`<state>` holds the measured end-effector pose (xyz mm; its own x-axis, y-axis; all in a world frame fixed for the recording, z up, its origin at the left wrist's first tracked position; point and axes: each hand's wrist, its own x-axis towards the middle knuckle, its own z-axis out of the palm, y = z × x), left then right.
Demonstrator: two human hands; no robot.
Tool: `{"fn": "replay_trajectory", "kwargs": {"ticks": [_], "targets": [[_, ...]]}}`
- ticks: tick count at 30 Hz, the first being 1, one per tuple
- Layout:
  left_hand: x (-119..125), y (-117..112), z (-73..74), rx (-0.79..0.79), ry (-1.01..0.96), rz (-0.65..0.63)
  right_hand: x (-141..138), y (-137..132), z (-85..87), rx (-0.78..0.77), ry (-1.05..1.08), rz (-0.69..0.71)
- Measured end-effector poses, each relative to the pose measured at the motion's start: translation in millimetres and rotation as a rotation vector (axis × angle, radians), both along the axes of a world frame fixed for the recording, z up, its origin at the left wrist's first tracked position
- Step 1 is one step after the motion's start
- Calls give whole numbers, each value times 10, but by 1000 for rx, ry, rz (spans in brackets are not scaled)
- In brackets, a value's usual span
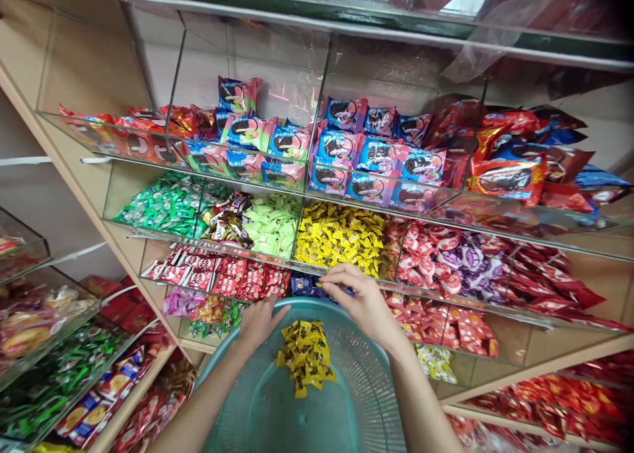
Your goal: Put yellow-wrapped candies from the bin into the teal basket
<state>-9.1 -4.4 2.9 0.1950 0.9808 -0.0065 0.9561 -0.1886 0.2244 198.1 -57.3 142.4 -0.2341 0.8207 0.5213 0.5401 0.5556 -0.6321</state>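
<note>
Yellow candies (307,360), heaped in green basket (366,390); more on shelf (267,259). Left hand (258,321), holding basket. Right hand (364,302), loosely curled above basket, contents unclear. Seemingly mid-gathering; needed next: clearance past shelf.

Around the pale green sweets (272,228): dark brown wrapped sweets (226,223) on the left, bright green sweets (161,202) farther left, blue-and-pink cookie packs (247,131) above, red packets (251,278) below.

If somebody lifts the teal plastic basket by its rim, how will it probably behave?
The teal basket may feel light for its size, since its sides have many small holes. The yellow packets inside might slide if it tilts, as they lie in a loose heap with bare space around.
</note>
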Motion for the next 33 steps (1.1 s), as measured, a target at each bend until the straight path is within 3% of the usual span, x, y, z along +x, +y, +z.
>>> {"fn": "replay_trajectory", "kwargs": {"ticks": [4,8,13,27,30,33], "targets": [[3,4,-4,8,2,-3,-95,140,-318,-161,-147,79],[-5,17,-22,22,2,-17,-97,287,-644,-261,-262,30],[-12,34,-40,26,-2,-22,-96,360,-839,-318,-338,-42],[-14,46,-35,13,-3,-17,-134,385,-1028,-357,-443,-94],[-20,51,-43,31,-6,-30,-136,370,-998,-358,-451,-100],[-20,44,-30,27,-18,-40,-157,325,-861,-307,-417,-100]]}}
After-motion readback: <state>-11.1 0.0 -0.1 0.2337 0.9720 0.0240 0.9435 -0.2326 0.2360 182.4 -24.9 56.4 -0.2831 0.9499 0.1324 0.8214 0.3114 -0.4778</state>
